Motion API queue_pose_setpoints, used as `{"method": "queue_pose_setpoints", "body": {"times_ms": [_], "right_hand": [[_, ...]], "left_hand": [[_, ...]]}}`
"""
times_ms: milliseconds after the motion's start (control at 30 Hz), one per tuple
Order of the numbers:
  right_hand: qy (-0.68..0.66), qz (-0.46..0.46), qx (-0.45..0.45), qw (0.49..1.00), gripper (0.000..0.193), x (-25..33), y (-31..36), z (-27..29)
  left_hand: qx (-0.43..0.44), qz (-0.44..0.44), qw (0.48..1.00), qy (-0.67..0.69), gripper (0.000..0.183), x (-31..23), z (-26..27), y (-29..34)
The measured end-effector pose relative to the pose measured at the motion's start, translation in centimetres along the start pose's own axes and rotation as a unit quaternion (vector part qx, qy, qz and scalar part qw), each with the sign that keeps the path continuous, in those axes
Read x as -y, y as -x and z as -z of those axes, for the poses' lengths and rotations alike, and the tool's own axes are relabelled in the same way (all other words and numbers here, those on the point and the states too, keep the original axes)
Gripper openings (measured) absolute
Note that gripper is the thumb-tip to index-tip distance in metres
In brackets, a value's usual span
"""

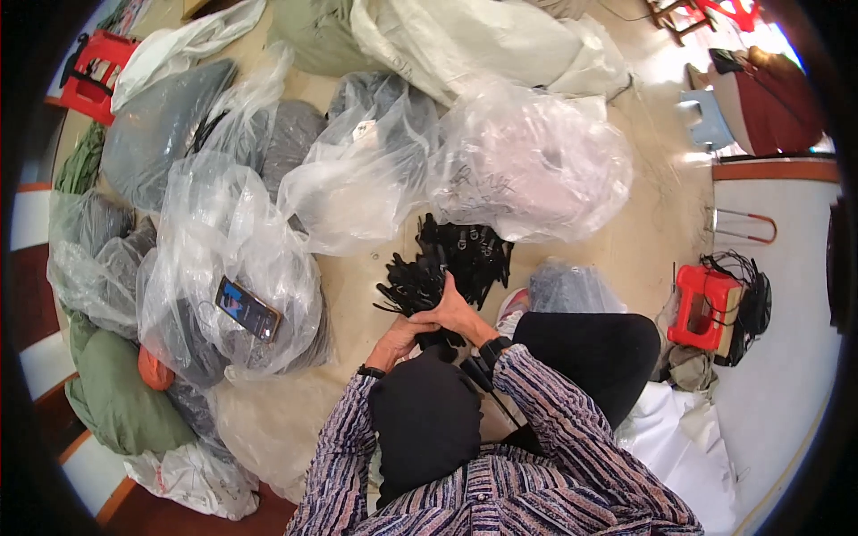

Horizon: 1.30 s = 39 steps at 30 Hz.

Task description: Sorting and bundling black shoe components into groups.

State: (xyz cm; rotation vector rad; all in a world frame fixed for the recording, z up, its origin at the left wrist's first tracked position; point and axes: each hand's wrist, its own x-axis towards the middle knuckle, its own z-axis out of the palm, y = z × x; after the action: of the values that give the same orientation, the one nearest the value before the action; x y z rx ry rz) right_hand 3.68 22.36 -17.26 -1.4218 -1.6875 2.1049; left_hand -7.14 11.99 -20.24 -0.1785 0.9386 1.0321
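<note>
A thick bundle of black straps (pixel 413 280) is gripped between my two hands, its many loose ends fanning out toward the left. My right hand (pixel 454 311) wraps round it from the right, thumb pointing up along the straps. Lower down, my left hand (pixel 402 341) closes on the bundle's near end, and the hands touch each other. Just beyond lies a heap of similar black straps (pixel 472 255) with small metal-looking rings, on the floor; where heap and bundle meet I cannot tell.
Clear plastic bags (pixel 536 165) with filled contents crowd the far side and left. A lit phone (pixel 248 309) rests on one bag (pixel 206 223). Red plastic stools stand at far left (pixel 96 76) and right (pixel 704 308). White sacks (pixel 474 40) lie at the back.
</note>
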Motion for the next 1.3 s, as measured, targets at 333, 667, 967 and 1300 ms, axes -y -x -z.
{"method": "queue_pose_setpoints", "body": {"times_ms": [333, 667, 967, 1300], "right_hand": [[-0.179, 0.274, -0.191, 0.925, 0.072, 12.7, 8.1, 5.5], [-0.297, 0.334, -0.082, 0.891, 0.061, 23.0, 22.6, 10.5], [-0.316, 0.217, -0.123, 0.915, 0.042, 9.1, 33.3, 9.8], [-0.281, 0.171, -0.058, 0.942, 0.046, 6.0, 38.3, 7.7]], "left_hand": [[0.235, -0.134, 0.872, -0.407, 0.061, -12.4, -16.4, 4.7], [0.248, -0.271, 0.823, -0.434, 0.052, -11.4, -32.6, 18.0], [0.146, -0.248, 0.881, -0.375, 0.082, 7.0, -30.3, 20.1], [0.067, -0.069, 0.977, -0.192, 0.086, 12.5, -28.2, 21.2]]}}
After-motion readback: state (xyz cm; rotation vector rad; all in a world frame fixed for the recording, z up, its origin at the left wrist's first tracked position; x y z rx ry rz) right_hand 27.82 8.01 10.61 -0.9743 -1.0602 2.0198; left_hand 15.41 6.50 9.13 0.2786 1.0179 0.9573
